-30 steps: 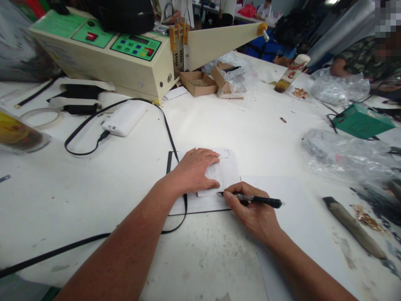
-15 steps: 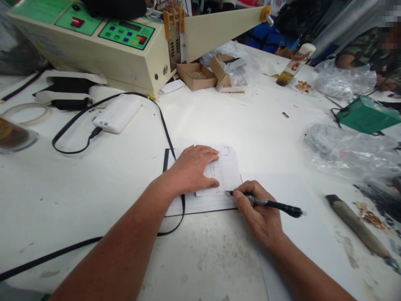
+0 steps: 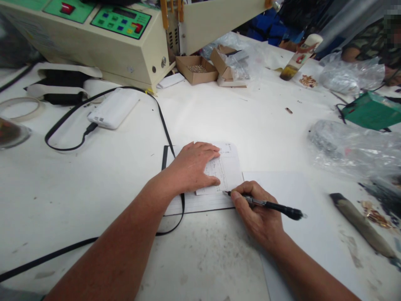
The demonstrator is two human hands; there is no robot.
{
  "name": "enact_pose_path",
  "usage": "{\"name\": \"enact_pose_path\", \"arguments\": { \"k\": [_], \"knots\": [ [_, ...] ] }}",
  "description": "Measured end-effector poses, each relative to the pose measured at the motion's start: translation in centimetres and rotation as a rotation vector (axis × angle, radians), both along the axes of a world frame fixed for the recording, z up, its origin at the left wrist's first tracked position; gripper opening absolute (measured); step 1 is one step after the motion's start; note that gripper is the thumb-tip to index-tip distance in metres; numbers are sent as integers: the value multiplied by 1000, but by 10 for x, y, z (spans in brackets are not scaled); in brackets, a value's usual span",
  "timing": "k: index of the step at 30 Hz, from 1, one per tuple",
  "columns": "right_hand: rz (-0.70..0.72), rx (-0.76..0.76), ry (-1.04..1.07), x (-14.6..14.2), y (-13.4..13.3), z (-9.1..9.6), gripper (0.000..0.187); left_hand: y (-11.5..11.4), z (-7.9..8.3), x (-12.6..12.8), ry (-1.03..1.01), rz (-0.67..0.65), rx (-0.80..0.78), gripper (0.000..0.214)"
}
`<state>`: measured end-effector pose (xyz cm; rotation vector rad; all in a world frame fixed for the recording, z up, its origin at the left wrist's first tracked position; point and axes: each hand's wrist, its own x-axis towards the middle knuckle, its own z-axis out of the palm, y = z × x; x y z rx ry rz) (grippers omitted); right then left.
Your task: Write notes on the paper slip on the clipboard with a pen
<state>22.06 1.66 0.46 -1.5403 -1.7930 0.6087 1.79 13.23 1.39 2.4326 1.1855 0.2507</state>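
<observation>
My left hand (image 3: 196, 167) lies spread over the left part of a small notebook (image 3: 230, 167) whose page carries handwriting. In my right hand (image 3: 258, 209) a black pen (image 3: 275, 206) is pinched, its tip touching the page near the lower edge. Beneath the page lies more lined paper (image 3: 200, 203) with a dark edge. A black cable (image 3: 182, 209) passes under my left wrist and loops over the paper. Under my right forearm rests a large white sheet (image 3: 291, 242).
A cream machine with a green control panel (image 3: 120, 21) stands at the back left. Nearby are a white power bank (image 3: 112, 110) and a cardboard box (image 3: 197, 71). Plastic bags (image 3: 351, 146), a green box (image 3: 372, 110) and a bottle (image 3: 297, 60) sit right, near another person's arm (image 3: 360, 46).
The view has shifted slightly, moving the machine higher and left in the picture. My right hand's pen tip has moved a little left on the page; my left hand stays put.
</observation>
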Motion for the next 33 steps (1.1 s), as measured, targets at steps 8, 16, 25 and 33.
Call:
{"name": "enact_pose_path", "arguments": {
  "k": [8,16,25,33],
  "knots": [
    [11,14,-14,-2,1,0,16,0,-2,-1,-9,5,11,72],
    [11,14,-15,1,0,-1,16,0,0,1,6,4,0,71],
    [-8,25,-20,-1,0,1,17,0,0,1,-4,4,-2,70],
    [-47,33,8,0,0,2,16,1,0,1,0,-4,0,71]
  ]
}}
